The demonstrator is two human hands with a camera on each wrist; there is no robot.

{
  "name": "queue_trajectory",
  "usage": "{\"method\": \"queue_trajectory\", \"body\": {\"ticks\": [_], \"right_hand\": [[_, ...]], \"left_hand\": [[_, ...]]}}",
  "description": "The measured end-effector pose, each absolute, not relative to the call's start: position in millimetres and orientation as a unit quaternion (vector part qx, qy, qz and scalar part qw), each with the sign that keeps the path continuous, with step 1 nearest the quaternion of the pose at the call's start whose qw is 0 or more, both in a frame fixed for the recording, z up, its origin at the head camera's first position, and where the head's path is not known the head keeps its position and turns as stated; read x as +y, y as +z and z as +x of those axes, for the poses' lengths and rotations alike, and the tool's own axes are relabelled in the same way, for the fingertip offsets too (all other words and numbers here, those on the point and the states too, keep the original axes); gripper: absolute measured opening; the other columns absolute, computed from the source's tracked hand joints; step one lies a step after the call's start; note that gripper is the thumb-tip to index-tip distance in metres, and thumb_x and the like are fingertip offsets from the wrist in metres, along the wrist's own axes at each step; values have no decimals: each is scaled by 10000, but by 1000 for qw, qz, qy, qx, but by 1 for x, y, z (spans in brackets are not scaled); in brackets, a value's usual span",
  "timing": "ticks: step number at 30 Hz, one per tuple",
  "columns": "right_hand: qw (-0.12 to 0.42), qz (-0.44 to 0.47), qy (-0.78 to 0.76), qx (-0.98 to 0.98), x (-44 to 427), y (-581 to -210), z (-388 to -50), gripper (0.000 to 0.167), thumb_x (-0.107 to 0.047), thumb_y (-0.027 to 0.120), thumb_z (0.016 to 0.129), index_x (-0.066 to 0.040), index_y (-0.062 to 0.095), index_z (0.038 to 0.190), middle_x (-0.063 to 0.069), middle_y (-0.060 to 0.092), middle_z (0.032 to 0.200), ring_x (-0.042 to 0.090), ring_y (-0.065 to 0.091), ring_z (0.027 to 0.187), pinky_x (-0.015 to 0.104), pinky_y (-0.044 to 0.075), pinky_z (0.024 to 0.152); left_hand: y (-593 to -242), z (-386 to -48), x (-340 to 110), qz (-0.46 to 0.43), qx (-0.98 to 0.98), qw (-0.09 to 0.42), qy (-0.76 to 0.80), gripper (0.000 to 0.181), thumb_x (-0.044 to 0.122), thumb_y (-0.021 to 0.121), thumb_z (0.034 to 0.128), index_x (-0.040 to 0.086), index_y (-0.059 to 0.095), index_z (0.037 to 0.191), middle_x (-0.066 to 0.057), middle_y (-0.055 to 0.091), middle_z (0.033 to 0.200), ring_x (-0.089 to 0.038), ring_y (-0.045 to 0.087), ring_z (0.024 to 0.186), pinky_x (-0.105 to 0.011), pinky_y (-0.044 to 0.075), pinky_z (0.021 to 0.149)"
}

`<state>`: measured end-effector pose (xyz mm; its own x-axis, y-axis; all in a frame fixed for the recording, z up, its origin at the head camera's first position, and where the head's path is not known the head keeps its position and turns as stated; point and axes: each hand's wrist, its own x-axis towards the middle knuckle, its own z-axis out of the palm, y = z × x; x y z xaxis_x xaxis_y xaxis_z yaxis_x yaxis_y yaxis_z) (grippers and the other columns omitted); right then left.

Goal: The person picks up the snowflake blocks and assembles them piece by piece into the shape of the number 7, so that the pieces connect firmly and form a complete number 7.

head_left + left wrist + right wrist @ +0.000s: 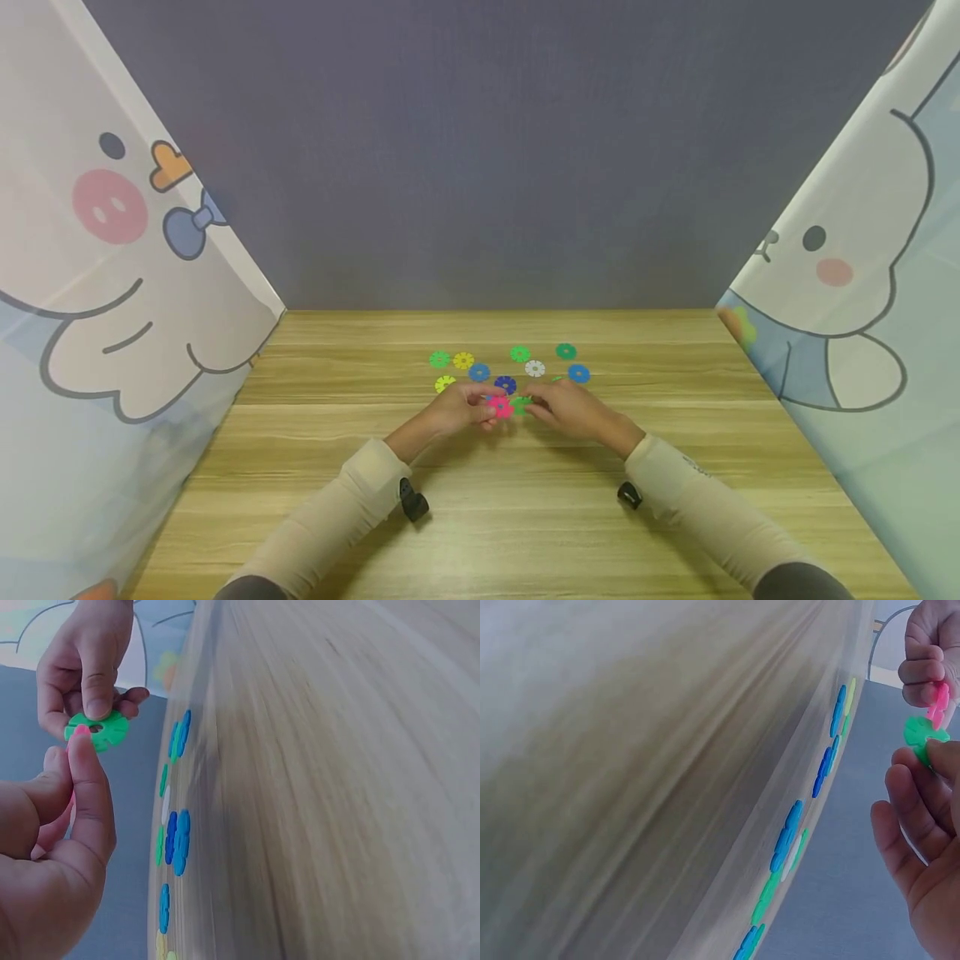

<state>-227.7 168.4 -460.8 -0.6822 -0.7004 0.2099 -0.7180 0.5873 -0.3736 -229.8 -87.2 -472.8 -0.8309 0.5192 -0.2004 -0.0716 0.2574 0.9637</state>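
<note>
The left hand [459, 406] pinches the pink disc [499, 407], the right hand [572, 408] the green disc [114, 730], above the surface [525, 517] toward its far edge. Skewed pressing could bend a notch; slack fingertips could drop either.

The head view looked forward and down over the desk [517, 525] from well back. The wrist views, turned sideways, looked from close beside the left hand [56, 855] and right hand [936, 881] toward the opposite one; both shared the green disc [112, 729] and pink disc [939, 706].
</note>
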Motion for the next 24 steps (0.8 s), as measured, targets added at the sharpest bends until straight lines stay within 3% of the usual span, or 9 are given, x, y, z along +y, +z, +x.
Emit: {"method": "queue_trajectory", "body": {"ticks": [10,24], "right_hand": [[26,415,230,-880,166,-458,-226,131,-163,662,996,-107,730,1093,-115,572,664,-61,362,539,134,393,496],[77,426,232,-871,165,-466,-226,127,-140,687,973,-107,744,1082,-64,670,723,-72,367,539,115,385,492]], "left_hand": [[-473,-228,-84,145,751,240,597,364,-50,614,973,-35,628,1336,-107,717,899,-124,719,727,-316,650,781],[-469,-226,-82,143,756,234,594,374,-86,591,967,-55,614,1339,-114,702,906,-107,712,717,-302,647,788]]}}
